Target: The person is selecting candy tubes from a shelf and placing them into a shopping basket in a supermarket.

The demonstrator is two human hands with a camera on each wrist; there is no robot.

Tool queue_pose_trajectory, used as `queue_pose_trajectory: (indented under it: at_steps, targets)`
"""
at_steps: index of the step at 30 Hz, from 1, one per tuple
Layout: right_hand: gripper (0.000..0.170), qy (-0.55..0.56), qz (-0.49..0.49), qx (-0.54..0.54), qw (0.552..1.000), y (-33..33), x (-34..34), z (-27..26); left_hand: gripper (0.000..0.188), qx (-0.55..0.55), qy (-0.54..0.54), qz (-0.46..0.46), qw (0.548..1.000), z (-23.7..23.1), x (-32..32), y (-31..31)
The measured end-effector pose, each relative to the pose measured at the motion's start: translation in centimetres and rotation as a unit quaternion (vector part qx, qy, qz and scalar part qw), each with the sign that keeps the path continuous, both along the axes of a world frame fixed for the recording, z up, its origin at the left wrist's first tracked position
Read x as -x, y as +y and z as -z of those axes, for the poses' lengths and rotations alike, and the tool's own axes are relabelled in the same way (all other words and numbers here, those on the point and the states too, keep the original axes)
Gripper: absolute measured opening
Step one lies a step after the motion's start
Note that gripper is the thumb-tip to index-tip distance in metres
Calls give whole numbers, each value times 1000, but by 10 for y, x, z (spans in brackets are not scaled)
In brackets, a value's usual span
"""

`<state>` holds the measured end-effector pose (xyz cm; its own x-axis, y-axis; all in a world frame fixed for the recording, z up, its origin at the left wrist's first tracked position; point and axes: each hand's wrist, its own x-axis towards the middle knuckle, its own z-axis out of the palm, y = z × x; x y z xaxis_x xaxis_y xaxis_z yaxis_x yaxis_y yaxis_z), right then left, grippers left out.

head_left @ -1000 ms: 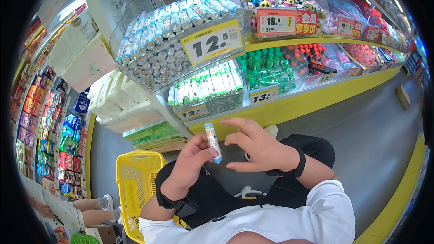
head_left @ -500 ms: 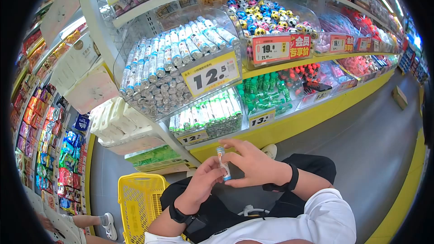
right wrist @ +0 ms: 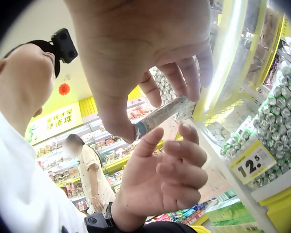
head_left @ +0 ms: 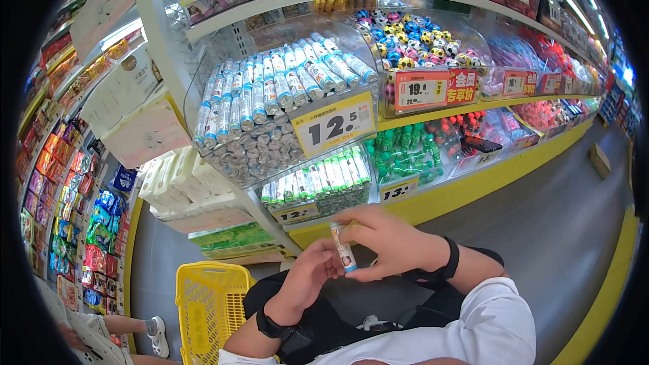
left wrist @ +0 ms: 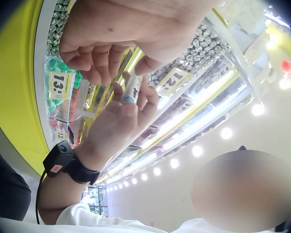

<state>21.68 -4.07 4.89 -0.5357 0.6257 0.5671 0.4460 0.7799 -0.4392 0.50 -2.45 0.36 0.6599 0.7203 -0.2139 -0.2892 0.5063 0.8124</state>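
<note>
A small white candy roll (head_left: pixel 343 249) with blue ends and a printed picture stands upright between my hands in the head view. My right hand (head_left: pixel 395 243) pinches it end to end, thumb at the lower blue end and fingertips at the upper one; the right wrist view shows this candy roll (right wrist: pixel 161 116) from close up. Just beside it, my left hand (head_left: pixel 305 280) has its fingers loosely bent and holds nothing. In the right wrist view the left hand (right wrist: pixel 160 177) is below the roll, with a small gap at its fingertips.
A clear bin (head_left: pixel 247 135) of similar blue-ended rolls fills the shelf ahead, above green-ended rolls (head_left: pixel 318 179). Green-capped bottle-shaped packs (head_left: pixel 409 155) lie to their right. A yellow basket (head_left: pixel 196 267) stands at my left, with another person's leg (head_left: pixel 125 324) beyond it.
The roll has passed from my left hand to my right, which closed in from the right. The left fingers have let go. The head view has tilted up toward the shelves.
</note>
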Motion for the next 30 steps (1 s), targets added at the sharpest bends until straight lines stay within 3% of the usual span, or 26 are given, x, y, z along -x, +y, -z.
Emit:
queue_pose_trajectory:
  at_steps: [9, 15, 19, 22, 28, 30]
  targets:
    - [44, -17, -53, -67, 996, 36, -3, -121, 19, -23, 5, 8, 1000, 8, 6, 2]
    - [43, -98, 19, -93, 991, 71, 19, -184, 17, -29, 6, 9, 1000, 10, 6, 5]
    - [50, -134, 53, -46, 989, 111, 35, -210, 16, -36, 6, 11, 999, 10, 5, 6]
    - [53, -177, 98, 51, 978, 138, 47, -229, 16, -43, 9, 18, 999, 10, 5, 6]
    - [51, -250, 166, -28, 953, 196, 70, -234, 17, -37, 20, 7, 999, 7, 3, 3]
    - [51, -281, 183, 7, 942, 209, 77, -237, 17, -41, 27, 14, 999, 7, 3, 3]
